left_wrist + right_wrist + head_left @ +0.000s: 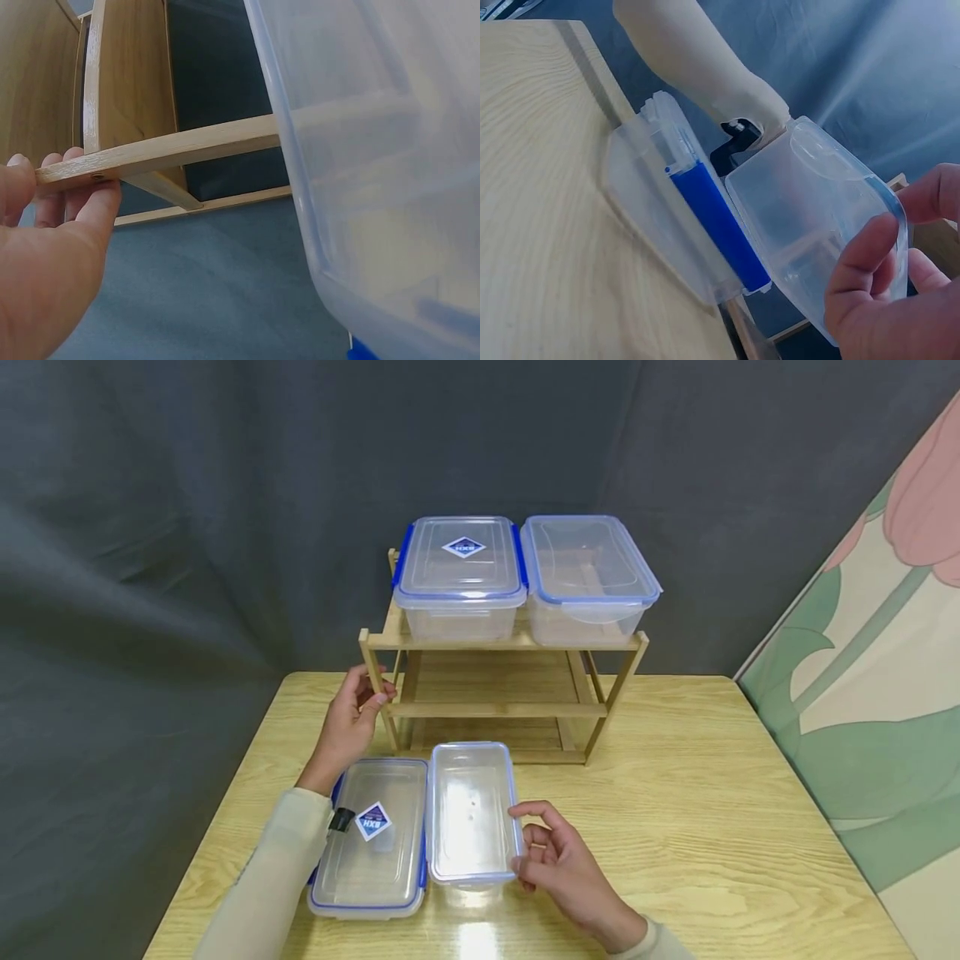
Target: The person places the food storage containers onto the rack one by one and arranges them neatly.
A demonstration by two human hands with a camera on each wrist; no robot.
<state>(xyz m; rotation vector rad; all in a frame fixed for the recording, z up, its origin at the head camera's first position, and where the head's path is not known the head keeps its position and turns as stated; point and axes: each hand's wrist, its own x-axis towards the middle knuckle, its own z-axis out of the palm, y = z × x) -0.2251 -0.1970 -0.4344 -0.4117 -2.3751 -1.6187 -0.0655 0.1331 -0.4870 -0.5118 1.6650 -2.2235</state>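
My left hand [354, 714] grips the front left post of a two-tier wooden rack [495, 710]; the left wrist view shows the fingers curled round the post [165, 150]. With thumb and fingers, my right hand [558, 864] holds the right rim of a clear plastic food container [472, 814] with a light blue edge. Its body [795, 210] shows from the side in the right wrist view. Just left of it lies a lidded food container [367, 877] with dark blue side clips [716, 225] and a diamond label.
On the rack's top stand a lidded container with blue clips [461, 568] and, to its right, a clear container with a light blue rim [588, 568]. Behind the wooden table [712, 793] hangs a dark curtain [225, 527]. A flower-patterned panel [870, 693] borders the right side.
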